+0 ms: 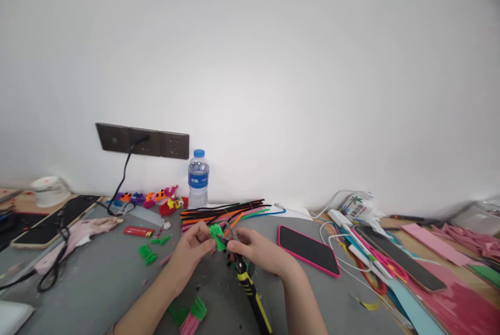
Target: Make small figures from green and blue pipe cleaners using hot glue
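Close in at centre: left hand (193, 244) pinches a bright green fuzzy pipe-cleaner piece (216, 236) between thumb and fingertips, just above the grey table (97, 277). Right hand (255, 249) is wrapped closed around black-and-yellow-handled pliers (248, 283), whose metal nose meets the green piece right beside the left fingertips.

Risks, as judged from this:
- The pliers' nose sits very near the left fingers; a slip of the tool could nip skin.
- The green piece is small and held only at its end; a hard squeeze or twist could pull it free or send an offcut flying.
- Wire ends of the cut piece may prick the pinching fingers.

Surroundings, left to right:
- Dark flat tablet (54, 223) with black scissors (58, 257) beside it, far left, well apart from the hands.
- Small red flat box (138, 231), then loose green fuzzy scraps (147, 254), near the left forearm.
- Row of small colourful pipe-cleaner figures (156, 199) along the wall.
- Clear plastic water bottle with blue cap and label (198, 178), upright behind the hands.
- Bundle of long black, orange, green and pink pipe cleaners (226, 210), just behind the hands; a backward sweep could scatter it.
- Pink-cased phone lying face up (308, 249), just beside the right wrist; the elbow could knock it.
- White cables (344, 231) and pink paper strips (433, 244), crowding the right side.
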The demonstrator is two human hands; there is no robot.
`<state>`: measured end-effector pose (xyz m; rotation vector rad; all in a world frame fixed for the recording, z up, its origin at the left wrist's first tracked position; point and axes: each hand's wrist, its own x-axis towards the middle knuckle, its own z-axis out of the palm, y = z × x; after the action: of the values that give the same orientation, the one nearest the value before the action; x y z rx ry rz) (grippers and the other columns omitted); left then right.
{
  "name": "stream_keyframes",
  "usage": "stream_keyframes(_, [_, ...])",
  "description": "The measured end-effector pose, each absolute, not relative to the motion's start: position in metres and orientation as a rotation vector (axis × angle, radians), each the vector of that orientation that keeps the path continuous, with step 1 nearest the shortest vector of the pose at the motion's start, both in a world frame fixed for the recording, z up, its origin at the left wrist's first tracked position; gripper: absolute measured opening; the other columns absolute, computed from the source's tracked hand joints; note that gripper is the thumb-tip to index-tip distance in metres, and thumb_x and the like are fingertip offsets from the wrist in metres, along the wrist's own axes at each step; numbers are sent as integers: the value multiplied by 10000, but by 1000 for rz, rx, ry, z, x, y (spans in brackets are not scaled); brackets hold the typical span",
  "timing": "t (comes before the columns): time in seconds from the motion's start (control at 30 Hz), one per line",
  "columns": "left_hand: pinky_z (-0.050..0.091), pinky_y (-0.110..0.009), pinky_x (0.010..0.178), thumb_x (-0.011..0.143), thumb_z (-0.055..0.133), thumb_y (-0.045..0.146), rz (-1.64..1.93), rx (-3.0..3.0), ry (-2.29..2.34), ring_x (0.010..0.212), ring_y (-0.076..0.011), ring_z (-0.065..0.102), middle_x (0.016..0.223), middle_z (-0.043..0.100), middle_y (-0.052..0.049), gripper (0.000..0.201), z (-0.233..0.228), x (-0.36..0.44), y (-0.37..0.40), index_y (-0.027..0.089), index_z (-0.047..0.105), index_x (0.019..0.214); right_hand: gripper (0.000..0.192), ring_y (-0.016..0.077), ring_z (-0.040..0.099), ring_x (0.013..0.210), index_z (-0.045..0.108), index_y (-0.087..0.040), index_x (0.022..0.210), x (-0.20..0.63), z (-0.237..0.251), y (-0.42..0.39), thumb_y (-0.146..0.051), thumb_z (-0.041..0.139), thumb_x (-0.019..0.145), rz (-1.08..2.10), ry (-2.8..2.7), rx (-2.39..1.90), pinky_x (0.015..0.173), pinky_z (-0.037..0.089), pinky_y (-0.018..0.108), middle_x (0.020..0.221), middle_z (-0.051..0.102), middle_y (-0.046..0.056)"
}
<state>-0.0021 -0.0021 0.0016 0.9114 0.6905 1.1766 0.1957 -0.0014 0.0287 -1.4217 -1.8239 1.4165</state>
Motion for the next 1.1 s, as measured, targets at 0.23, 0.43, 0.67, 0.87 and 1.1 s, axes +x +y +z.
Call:
stream_keyframes(0.23, [375,-223,568,582,877,366,1170,920,713,571,-110,461,563,525,56,400,7,-2,-4,190,520,615,457,191,591,749,654,-182,953,196,28,-1,-611,614,801,1409,-1817,-1439,704,438,276,832,676,33])
stream_keyframes(0.43, [378,-224,577,602,868,357,1176,921,714,579,-111,463,576,512,58,390,7,-2,-4,191,515,625,452,187,585,738,647,-177,941,196,28,-1,-608,607,812,1423,-1823,-1419,700,434,275,814,674,33])
stream_keyframes(0.67, [383,-226,590,624,856,343,1167,919,711,595,-115,476,600,530,50,361,4,-3,-5,191,529,639,444,191,587,745,646,-180,945,195,30,-2,-603,607,814,1416,-1820,-1432,699,434,277,810,669,32])
stream_keyframes(0.87, [378,-227,580,628,854,337,1168,921,709,583,-115,473,579,509,61,358,4,-3,-4,192,527,628,446,190,588,741,648,-180,960,195,31,-2,-600,601,820,1430,-1826,-1416,711,437,286,814,669,34])
stream_keyframes(1.1, [382,-230,591,625,857,331,1166,918,703,592,-117,481,587,531,54,357,5,-3,-4,191,529,628,467,191,591,746,649,-180,949,196,28,-1,-622,607,804,1402,-1827,-1443,702,437,280,832,673,36])
